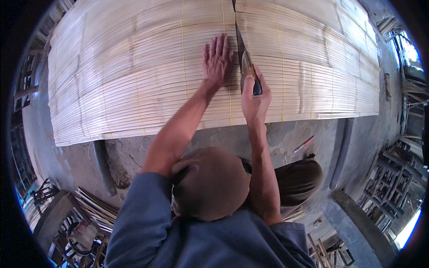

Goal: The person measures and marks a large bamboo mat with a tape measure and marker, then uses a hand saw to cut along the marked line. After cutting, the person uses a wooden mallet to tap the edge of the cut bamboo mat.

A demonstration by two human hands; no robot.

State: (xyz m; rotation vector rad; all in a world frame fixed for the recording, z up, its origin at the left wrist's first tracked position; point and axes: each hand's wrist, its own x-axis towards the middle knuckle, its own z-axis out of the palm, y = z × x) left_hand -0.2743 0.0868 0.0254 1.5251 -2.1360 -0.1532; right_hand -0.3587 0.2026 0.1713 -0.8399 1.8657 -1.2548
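A wide blind of pale split bamboo slats (147, 76), tied with thin yellow strings, lies spread in front of me. My left hand (216, 62) rests flat on it with fingers stretched, just left of a dark slit running away from me. In my right hand (256, 96) is a handsaw (244, 49), gripped by its handle, whose dark end shows beside my thumb. Its blade points away from me along the slit, between the left and right parts of the blind. The blade's lower edge is hidden in the slit.
On the grey floor near my knee lies a red pen-like object (304, 144). Dark rounded bars (103, 167) extend from under the blind's near edge. Bundled strips (96, 207) lie at lower left, a concrete ledge (357, 228) at lower right, and stacked blocks (391, 181) farther right.
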